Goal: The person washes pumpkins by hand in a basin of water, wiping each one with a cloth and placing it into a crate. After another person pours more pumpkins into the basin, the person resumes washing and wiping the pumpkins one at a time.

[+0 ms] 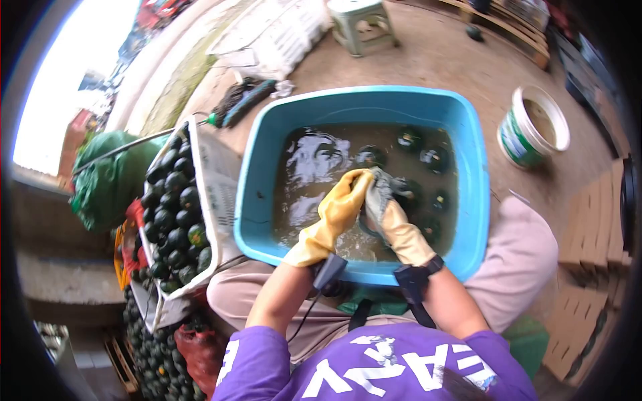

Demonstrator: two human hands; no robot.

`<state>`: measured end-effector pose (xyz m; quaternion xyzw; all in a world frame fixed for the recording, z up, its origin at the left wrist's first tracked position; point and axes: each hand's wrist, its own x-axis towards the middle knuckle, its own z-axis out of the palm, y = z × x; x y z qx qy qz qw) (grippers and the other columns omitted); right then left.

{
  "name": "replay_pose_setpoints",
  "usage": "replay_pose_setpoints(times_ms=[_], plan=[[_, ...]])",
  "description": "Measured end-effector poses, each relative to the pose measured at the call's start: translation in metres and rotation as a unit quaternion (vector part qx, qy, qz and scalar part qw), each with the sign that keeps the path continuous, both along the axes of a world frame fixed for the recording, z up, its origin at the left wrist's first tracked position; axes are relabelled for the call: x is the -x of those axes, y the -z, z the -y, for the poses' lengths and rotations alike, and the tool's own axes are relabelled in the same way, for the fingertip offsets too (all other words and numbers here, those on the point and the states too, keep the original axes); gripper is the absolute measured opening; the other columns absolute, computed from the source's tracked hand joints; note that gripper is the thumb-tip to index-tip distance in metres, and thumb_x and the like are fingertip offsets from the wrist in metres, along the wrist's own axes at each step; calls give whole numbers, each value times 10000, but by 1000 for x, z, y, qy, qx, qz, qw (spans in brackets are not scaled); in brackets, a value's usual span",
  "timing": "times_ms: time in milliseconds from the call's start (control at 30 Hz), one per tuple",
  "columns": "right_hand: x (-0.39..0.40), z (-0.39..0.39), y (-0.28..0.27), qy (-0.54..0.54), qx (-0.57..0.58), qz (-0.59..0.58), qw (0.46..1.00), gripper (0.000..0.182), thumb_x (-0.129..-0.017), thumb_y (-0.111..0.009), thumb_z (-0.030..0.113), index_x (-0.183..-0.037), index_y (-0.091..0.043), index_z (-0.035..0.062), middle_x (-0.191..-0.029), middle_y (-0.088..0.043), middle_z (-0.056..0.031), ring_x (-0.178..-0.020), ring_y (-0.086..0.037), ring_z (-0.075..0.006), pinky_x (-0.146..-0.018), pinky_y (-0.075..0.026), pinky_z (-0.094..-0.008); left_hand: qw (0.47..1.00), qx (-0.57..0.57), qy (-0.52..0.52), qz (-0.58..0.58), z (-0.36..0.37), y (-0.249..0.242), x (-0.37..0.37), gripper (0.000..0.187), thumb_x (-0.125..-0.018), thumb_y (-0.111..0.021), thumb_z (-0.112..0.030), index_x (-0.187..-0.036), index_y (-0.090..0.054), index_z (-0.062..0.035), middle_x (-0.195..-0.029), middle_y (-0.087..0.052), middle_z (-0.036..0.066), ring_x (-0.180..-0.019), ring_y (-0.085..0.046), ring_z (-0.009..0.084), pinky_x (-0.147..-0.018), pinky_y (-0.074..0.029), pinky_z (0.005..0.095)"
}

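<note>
A blue tub (pixel 471 167) of murky brown water sits in front of me, with several dark green round fruits (pixel 436 159) in its right half. Over the water, my left hand (pixel 342 204), in a yellow rubber glove, is closed, its fingers bent in against my other hand. Touching it, my right hand (pixel 394 217), in a yellow glove, is wrapped in a wet grey cloth (pixel 380 190) around the fingers. The hands hide whatever lies between them. Another dark fruit (pixel 370 156) floats just beyond them.
At the left stands a white crate (pixel 217 200) full of dark green fruits, beside a green sack (pixel 110 174). A white bucket (pixel 525 134) is at the right. Behind the tub are a stool (pixel 364 30) and white crates (pixel 281 40). Cardboard (pixel 588 220) is stacked at far right.
</note>
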<state>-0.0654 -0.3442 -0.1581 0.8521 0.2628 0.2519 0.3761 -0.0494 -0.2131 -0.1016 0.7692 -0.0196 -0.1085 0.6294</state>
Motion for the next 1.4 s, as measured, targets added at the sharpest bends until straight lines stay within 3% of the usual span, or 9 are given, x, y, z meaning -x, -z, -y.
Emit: replay_pose_setpoints(times_ms=[233,333,367,567,800,900,1033,1267,1400], plan=[[15,27,77,-58,892,413,174,498,-1087,-382,477,-1149,-665,71,-962,-717,-73,-820,-692,-194,-723,-570,-360,945,-250,-50,203,57,-24,53,225,-996,-639,-253,-1117,-713,-79,-1042,-730,85,-887,-690,214,-801,-531,296],[8,-1,21,52,921,358,144,430,-1093,-398,394,-1156,-659,58,-1031,-708,-105,-912,-689,-215,-806,-559,-368,985,-66,-117,110,36,20,24,232,-1026,-583,-189,-1195,-662,-51,-1062,-712,108,-938,-688,230,-819,-539,297],[-11,-12,61,113,924,332,-153,339,-1076,-421,281,-1177,-646,49,-1067,-696,-104,-955,-675,-207,-840,-549,-362,983,103,-146,-31,31,25,15,240,-1030,-570,-161,-1224,-640,-37,-1066,-706,119,-953,-687,242,-828,-542,300],[11,31,-32,-24,943,273,186,167,-981,-671,250,-973,-697,85,-809,-660,2,-662,-601,-125,-593,-482,-275,774,-419,143,452,33,-33,39,526,-906,-676,-86,-1405,-512,-70,-1240,-630,220,-1065,-658,388,-879,-552,410],[8,16,-3,154,938,304,69,184,-1023,-585,156,-1160,-660,57,-1019,-679,-12,-883,-624,-122,-783,-529,-295,990,50,37,-125,8,-52,32,516,-1009,-617,-272,-1467,-461,-95,-1049,-655,37,-752,-593,93,-665,-503,255],[6,15,0,240,847,363,-307,257,-1003,-585,107,-1257,-598,74,-1154,-642,-2,-1041,-595,-107,-913,-499,-311,985,-60,124,-108,-11,-50,29,626,-910,-699,-224,-1466,-454,-70,-882,-631,31,-679,-562,101,-627,-473,267],[17,38,-30,-6,880,465,97,178,-974,-654,245,-1021,-685,76,-835,-653,-7,-676,-586,-116,-602,-484,-273,952,-143,186,-195,0,-89,36,762,-826,-757,-215,-1494,-440,-31,-949,-667,81,-784,-635,153,-681,-508,282],[7,12,-5,137,918,340,-150,231,-978,-618,119,-1192,-636,33,-1071,-686,-75,-913,-634,-175,-840,-532,-316,826,-342,70,443,-20,-14,32,539,-1073,-419,-474,-1360,-566,-43,-1220,-667,90,-1043,-662,188,-813,-552,266],[10,18,-20,127,848,428,-286,255,-955,-627,132,-1185,-624,22,-1062,-681,-123,-943,-637,-206,-875,-523,-356,978,-192,-71,41,-12,-23,38,597,-1109,-236,-498,-1216,-697,-135,-936,-700,-6,-819,-658,99,-726,-537,274]])
